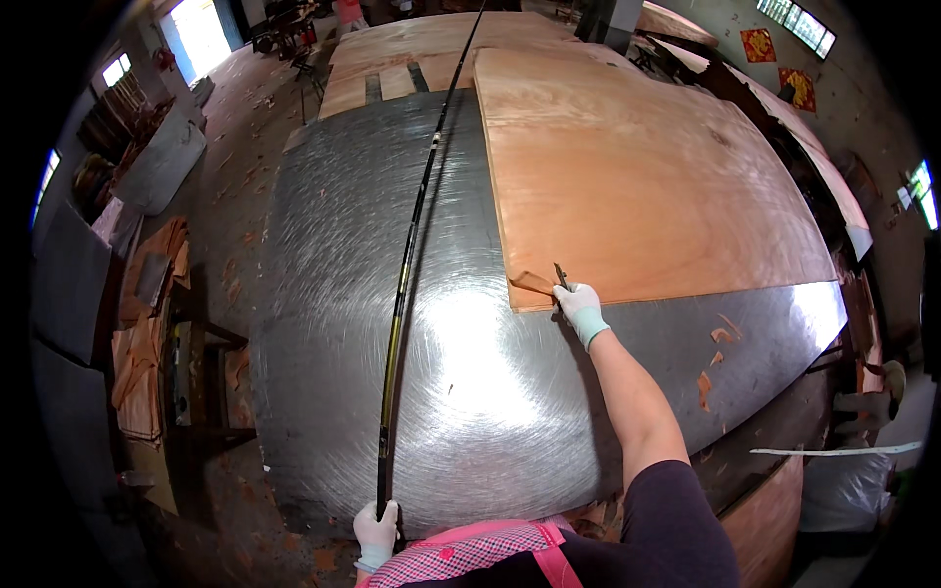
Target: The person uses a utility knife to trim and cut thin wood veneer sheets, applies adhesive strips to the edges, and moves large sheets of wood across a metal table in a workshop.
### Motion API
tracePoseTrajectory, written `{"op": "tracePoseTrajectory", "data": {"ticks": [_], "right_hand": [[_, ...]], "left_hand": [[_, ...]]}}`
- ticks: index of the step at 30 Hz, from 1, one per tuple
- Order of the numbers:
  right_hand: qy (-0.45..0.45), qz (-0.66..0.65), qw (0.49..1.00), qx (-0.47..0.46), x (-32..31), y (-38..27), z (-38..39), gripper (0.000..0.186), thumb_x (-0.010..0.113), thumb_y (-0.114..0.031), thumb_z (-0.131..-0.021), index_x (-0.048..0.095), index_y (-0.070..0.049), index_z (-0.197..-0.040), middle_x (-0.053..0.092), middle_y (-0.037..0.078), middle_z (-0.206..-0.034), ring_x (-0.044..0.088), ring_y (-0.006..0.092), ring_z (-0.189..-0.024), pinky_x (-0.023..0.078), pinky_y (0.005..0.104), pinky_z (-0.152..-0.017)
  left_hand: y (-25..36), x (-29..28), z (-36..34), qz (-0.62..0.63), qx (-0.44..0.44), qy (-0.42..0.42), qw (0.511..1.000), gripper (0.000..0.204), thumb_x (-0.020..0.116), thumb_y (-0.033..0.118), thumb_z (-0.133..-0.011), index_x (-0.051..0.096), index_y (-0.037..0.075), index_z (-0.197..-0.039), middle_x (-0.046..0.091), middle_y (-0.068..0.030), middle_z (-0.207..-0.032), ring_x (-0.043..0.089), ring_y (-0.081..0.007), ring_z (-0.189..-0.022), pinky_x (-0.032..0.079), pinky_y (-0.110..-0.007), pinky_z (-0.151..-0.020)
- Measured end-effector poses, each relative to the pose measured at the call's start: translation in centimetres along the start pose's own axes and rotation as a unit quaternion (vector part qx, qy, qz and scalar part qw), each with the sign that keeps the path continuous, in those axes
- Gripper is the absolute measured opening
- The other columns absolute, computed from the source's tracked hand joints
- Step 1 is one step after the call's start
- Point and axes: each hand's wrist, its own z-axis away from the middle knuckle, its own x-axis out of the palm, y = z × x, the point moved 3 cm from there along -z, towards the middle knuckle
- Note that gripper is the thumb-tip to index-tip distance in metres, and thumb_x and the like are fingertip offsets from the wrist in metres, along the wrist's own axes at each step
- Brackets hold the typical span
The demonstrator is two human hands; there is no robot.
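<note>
Head view: the wood veneer sheet lies at 2 o'clock on the metal tabletop, a curled flap at its 7 o'clock corner, where good work probably means a light touch and a low tool angle, lest the thin wood split. There the gloved right hand pinches a slim dark tool, though I cannot tell whether it also touches the flap; towards 7 o'clock, the gloved left hand wraps firmly round a long black pole's near end.
</note>
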Motion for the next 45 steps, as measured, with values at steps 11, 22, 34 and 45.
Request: {"op": "tracePoseTrajectory", "data": {"ticks": [11,22,34,45], "right_hand": [[0.07,-0.384,0.906,0.163,8.4,-5.2,0.9,0.025,0.061,-0.025,-0.101,0.059,-0.007,-0.119,0.067,0.01,-0.094,0.063,0.0199,-0.055,0.041,0.032,-0.038],[0.126,-0.519,0.837,-0.119,-7.2,-20.6,9.5,0.023,0.061,-0.016,-0.101,0.06,-0.003,-0.121,0.068,0.006,-0.096,0.056,0.0097,-0.057,0.038,0.0213,-0.043],[0.149,-0.353,0.922,0.061,0.2,5.9,34.6,0.027,0.065,-0.023,-0.101,0.068,-0.003,-0.119,0.058,-0.001,-0.063,0.051,0.0073,-0.049,0.039,0.0246,-0.047],[0.468,-0.343,0.784,0.222,2.2,27.5,64.8,0.014,0.066,-0.021,-0.099,0.066,-0.012,-0.109,0.054,-0.002,-0.063,0.048,0.0101,-0.044,0.035,0.0259,-0.037]], "left_hand": [[0.3,0.0,0.9,-0.039,0.003,-0.003,0.999,0.027,0.067,0.019,-0.096,0.059,0.002,-0.076,0.051,-0.001,-0.055,0.049,-0.0114,-0.039,0.038,-0.032,-0.038],[0.3,-2.5,3.0,-0.071,0.044,0.01,0.996,0.023,0.067,0.023,-0.096,0.067,0.005,-0.081,0.057,-0.0009,-0.065,0.05,-0.0134,-0.058,0.041,-0.035,-0.054],[1.6,-6.5,-5.8,-0.233,0.229,0.009,0.945,0.025,0.062,0.027,-0.098,0.067,0.006,-0.086,0.061,-0.0044,-0.068,0.057,-0.0185,-0.057,0.045,-0.038,-0.057],[5.2,-7.3,-9.5,-0.126,0.152,-0.275,0.941,0.038,0.058,0.033,-0.105,0.064,0.002,-0.083,0.047,0.0012,-0.053,0.045,-0.0095,-0.039,0.039,-0.028,-0.037]]}}
